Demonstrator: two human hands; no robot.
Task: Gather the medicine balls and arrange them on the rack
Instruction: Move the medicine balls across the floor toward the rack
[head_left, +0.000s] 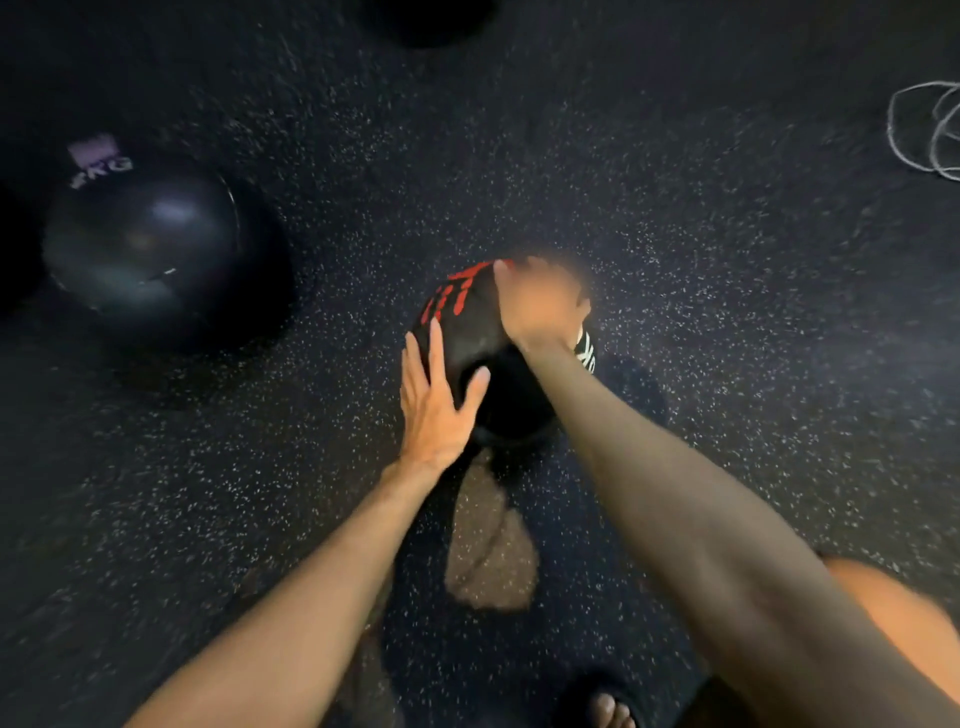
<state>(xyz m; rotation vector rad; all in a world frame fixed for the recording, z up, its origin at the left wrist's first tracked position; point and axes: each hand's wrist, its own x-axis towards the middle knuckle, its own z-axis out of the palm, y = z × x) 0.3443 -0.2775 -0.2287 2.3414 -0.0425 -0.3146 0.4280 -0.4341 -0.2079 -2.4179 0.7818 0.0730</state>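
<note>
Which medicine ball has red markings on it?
The small ball between both hands, at the centre. The larger ball at left is plain black with only a pale weight label.

Both bare forearms reach forward and down from the bottom of the view, converging toward the middle. The left hand (434, 402) is open, fingers straight and together, thumb spread wide to the right, palm laid flat against a curved surface. The right hand (540, 304) lies farther forward, motion-blurred, palm down with fingers curled over the top. The right forearm is in shadow. Bare toes (613, 712) show at the bottom edge
</note>
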